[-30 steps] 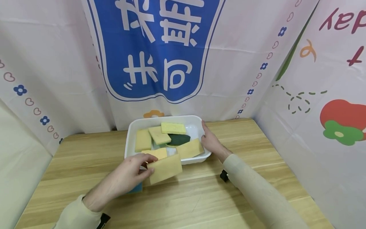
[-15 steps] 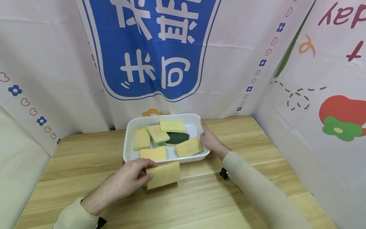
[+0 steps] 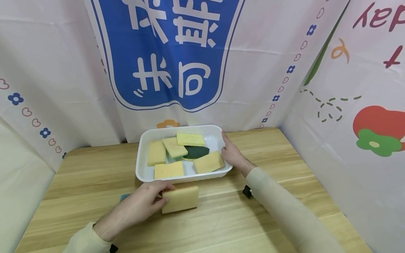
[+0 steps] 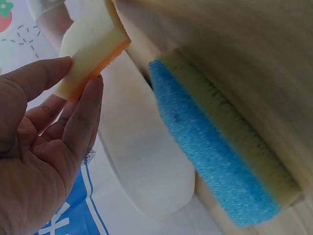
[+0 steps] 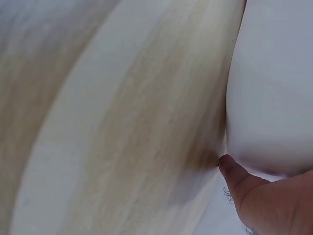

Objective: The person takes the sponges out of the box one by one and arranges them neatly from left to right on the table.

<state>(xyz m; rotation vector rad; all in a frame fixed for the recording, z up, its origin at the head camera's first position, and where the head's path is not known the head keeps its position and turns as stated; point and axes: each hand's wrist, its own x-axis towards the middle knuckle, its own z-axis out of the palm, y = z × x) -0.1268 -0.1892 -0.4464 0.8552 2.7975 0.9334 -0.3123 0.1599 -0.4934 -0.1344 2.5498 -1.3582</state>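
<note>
My left hand (image 3: pixel 142 200) pinches a pale yellow sponge (image 3: pixel 181 200) by its left end, in front of the tray. In the left wrist view, thumb and fingers press on this sponge (image 4: pixel 90 41), whose thin scrub layer is orange. The sponge stands on edge at table height; whether it touches the wood I cannot tell. My right hand (image 3: pixel 233 154) holds the right end of a white tray (image 3: pixel 190 178), with some fingers hidden. A blue-and-yellow sponge (image 4: pixel 210 147) lies beside my left hand, mostly covered by it in the head view.
Inside the tray lie several yellow sponges, among them a bright yellow one (image 3: pixel 191 139), a near-left one (image 3: pixel 169 170) and a right one (image 3: pixel 209 162). A dark green sponge (image 3: pixel 197 152) is among them. The wooden table (image 3: pixel 221 218) meets a printed cloth (image 3: pixel 246 88) behind.
My left hand has brought the pale yellow sponge down and toward me, from over the tray's near rim to the table in front. My right hand stays at the tray's right end.
</note>
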